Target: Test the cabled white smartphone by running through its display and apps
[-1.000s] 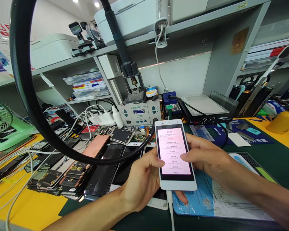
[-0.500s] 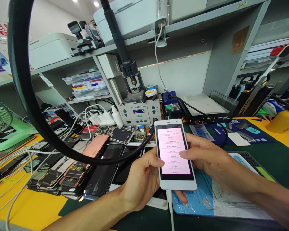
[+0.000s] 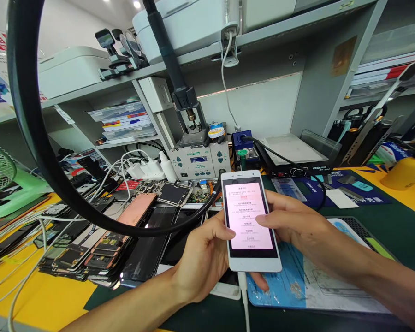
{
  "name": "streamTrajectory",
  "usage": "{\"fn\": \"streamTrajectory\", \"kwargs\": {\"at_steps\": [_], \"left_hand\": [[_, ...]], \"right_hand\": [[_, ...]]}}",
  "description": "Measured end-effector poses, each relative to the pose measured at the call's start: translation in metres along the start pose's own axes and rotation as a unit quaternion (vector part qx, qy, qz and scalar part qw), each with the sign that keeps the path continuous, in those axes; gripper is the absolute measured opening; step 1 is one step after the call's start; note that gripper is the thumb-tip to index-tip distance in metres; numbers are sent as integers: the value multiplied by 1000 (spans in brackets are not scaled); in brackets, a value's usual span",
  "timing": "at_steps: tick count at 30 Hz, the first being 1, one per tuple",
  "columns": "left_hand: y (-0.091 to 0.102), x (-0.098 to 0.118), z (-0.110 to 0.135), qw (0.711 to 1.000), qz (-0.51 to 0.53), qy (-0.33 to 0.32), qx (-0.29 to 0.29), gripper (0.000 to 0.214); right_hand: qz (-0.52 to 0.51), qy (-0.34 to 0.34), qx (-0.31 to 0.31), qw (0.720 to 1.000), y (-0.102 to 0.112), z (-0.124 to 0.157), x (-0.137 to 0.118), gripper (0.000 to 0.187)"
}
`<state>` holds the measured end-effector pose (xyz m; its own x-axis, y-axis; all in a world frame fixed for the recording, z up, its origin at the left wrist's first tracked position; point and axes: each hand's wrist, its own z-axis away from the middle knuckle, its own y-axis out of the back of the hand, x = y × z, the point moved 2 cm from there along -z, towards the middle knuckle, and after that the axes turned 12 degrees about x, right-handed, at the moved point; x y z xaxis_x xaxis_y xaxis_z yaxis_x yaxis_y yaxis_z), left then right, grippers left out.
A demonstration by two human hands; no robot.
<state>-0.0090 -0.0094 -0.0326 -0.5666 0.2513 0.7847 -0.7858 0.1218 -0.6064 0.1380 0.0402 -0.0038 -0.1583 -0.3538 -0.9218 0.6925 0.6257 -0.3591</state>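
A white smartphone (image 3: 251, 264) is held upright between my two hands, its lit screen showing a pale pink list of text lines. My left hand (image 3: 207, 251) grips its left edge, with the thumb over the screen's lower left. From the other side, my right hand (image 3: 287, 220) closes on the phone, its thumb lying across the right part of the screen. Most of the fingers are hidden behind the phone; one fingertip shows below it. A white cable (image 3: 244, 295) is plugged into the phone's bottom edge.
Stacked phone parts (image 3: 121, 235) lie to the left, under a thick black hose (image 3: 124, 228) that loops across the view. Behind stand a hot-air station (image 3: 200, 163) and a flat heating plate (image 3: 290, 150). A blue-and-white mat (image 3: 287, 295) lies beneath my right arm. Left, a green fan (image 3: 24, 189).
Both hands keep the phone in nearly the same place. The view has shifted very slightly; the list on the screen looks the same.
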Motion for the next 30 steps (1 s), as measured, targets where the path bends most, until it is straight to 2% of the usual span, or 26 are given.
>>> {"fn": "streamTrajectory", "kwargs": {"at_steps": [18,30], "left_hand": [[-1,1,0,1000,11,-5,-5,47],[0,2,0,1000,0,-4,-1,47]], "right_hand": [[25,6,7,1000,1,-1,4,46],[22,2,5,1000,0,-1,1,41]]}}
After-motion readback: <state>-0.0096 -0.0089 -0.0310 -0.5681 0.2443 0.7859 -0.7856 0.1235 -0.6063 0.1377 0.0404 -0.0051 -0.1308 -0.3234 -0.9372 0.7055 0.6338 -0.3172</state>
